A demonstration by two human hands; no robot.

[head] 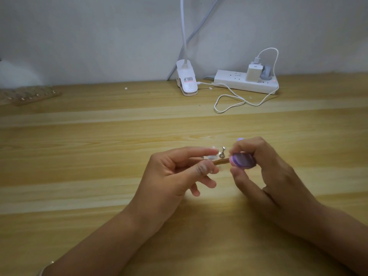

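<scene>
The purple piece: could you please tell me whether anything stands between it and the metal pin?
Nothing visible does: only a small bare gap separates the purple piece from the metal pin; the left hand pinches the wooden strip farther left.
</scene>
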